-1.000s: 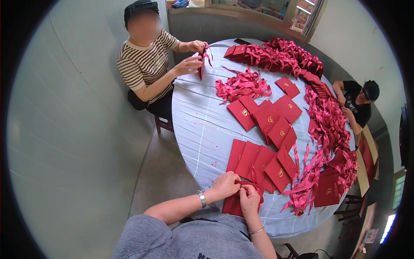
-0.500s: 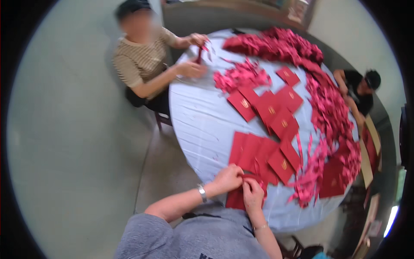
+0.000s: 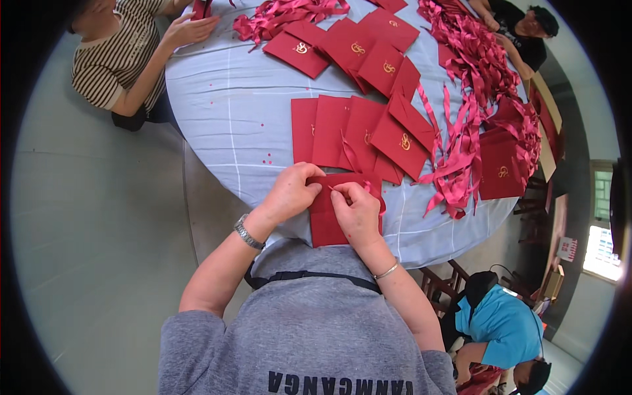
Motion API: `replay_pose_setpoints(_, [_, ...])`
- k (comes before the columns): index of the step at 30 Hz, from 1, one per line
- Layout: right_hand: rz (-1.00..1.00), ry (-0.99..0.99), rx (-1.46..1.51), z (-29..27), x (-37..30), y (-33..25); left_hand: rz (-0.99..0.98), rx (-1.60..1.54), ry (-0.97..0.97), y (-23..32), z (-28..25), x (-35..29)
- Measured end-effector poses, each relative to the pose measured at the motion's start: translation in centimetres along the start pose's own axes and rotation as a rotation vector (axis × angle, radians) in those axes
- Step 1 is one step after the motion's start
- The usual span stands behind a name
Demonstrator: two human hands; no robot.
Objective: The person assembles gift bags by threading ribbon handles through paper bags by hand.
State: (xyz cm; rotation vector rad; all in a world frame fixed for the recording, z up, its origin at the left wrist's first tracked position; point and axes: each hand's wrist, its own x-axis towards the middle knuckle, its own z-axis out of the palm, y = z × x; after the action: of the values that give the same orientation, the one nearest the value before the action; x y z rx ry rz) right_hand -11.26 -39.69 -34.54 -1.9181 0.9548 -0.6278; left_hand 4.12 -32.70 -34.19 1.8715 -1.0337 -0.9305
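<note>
Bag (image 3: 324,227), red, at near edge of worktop (image 3: 224,99), ribbon (image 3: 367,187) on it unfinished, I'd guess. Left hand (image 3: 293,191) pinching top edge; right hand (image 3: 356,209) pinching ribbon end, probably, hard to see. Fanned bags (image 3: 328,135) beyond mostly show no ribbon. Tangled ribbons (image 3: 461,164) heaped right.

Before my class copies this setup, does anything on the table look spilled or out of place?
Yes: small red specks dot the pale cloth, left of the red packets, like stray scraps. At right, loose ribbons sprawl in a tangle. Nothing looks clearly damaged.
</note>
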Motion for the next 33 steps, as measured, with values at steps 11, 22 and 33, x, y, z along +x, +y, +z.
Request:
replay_pose_setpoints(11, [-0.037,0.019,-0.105,0.9,0.9,-0.2,0.228,0.064,0.090,-0.2,-0.1,-0.5])
replay_pose_setpoints(22, [-0.230,0.043,-0.322,1.9,1.1,-0.9,0.185,-0.017,0.097,-0.5,-0.3,-0.7])
replay_pose_setpoints(33, [-0.182,0.023,-0.094,1.2,0.3,-1.6,-0.229,-0.428,-0.101,-0.8,-1.2,-1.5])
